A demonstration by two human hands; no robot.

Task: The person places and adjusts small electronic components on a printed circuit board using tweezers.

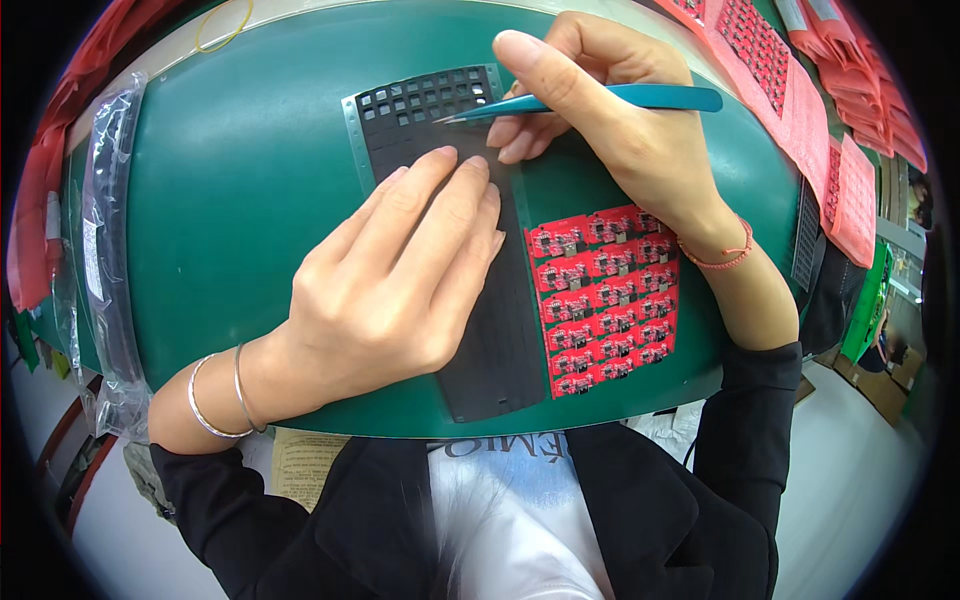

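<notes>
Head view: the right hand [640,135] pinches tweezers [665,97], tips at the black sheet [500,350] on the surface [230,200], left hand [385,270] lying open across it; fine tweezer work seems underway, next calling for steady tips.

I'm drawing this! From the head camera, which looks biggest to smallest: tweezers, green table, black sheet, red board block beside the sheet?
1. Green table
2. Black sheet, partly under the left hand
3. Red board block
4. Tweezers
</notes>
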